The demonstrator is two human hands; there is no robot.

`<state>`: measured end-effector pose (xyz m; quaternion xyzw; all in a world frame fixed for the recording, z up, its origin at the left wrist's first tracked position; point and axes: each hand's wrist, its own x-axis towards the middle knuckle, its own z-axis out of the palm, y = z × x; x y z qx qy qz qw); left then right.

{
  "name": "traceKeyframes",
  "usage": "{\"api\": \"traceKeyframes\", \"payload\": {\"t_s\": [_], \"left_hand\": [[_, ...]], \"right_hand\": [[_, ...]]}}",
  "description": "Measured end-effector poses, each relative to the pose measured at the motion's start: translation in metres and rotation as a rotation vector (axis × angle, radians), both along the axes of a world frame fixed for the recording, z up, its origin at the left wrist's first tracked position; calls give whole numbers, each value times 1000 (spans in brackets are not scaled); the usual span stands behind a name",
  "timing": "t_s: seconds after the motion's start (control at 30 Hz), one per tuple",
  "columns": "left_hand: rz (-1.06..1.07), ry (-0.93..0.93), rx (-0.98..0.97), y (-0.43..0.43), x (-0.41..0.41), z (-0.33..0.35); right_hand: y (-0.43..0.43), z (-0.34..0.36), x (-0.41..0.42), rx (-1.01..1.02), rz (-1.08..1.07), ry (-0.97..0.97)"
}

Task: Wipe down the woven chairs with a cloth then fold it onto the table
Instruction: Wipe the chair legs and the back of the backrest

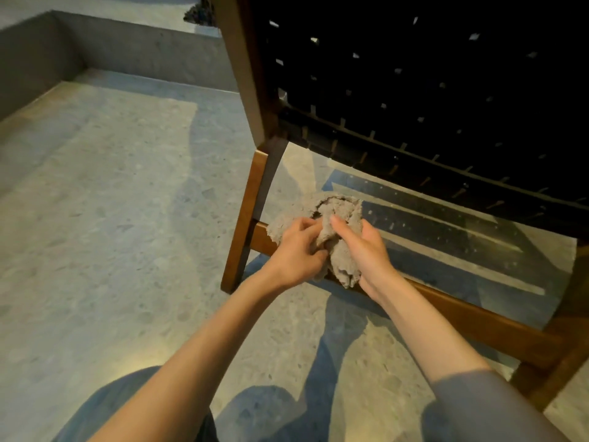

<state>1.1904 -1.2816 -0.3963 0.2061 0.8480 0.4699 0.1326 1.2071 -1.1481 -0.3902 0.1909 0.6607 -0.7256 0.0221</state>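
Hands: left hand (294, 250), right hand (363, 250) grip cloth (338, 218) | before chair (414, 106) rail (462, 314)

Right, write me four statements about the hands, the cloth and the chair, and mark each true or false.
1. The left hand and the right hand both grip the cloth. True.
2. The cloth lies folded flat on a table. False: it is bunched in the hands, by the lower rail of the chair.
3. The chair's webbing is dark and woven. True.
4. The cloth is bright red. False: it is grey-beige.
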Motion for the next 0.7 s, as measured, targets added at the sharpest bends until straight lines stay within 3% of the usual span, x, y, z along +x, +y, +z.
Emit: {"api": "traceKeyframes", "payload": {"t_s": [0.07,0.13,0.23,0.3,0.5,0.7], "left_hand": [[-73,-139,-40,-14,-6,1],[42,-229,-28,-32,-13,3],[371,-167,-53,-51,-27,6],[456,-110,-47,-52,-38,7],[465,-125,-56,-56,-75,0],[360,-70,-149,-68,-85,-14]], "right_hand": [[-7,-8,-6,171,-86,-6],[-11,-15,-17,293,-172,-4],[-26,-23,-39,456,-239,87],[-42,-25,-58,518,-306,157],[-83,-28,-129,337,-460,206],[-105,-43,-156,339,-130,202]]}}
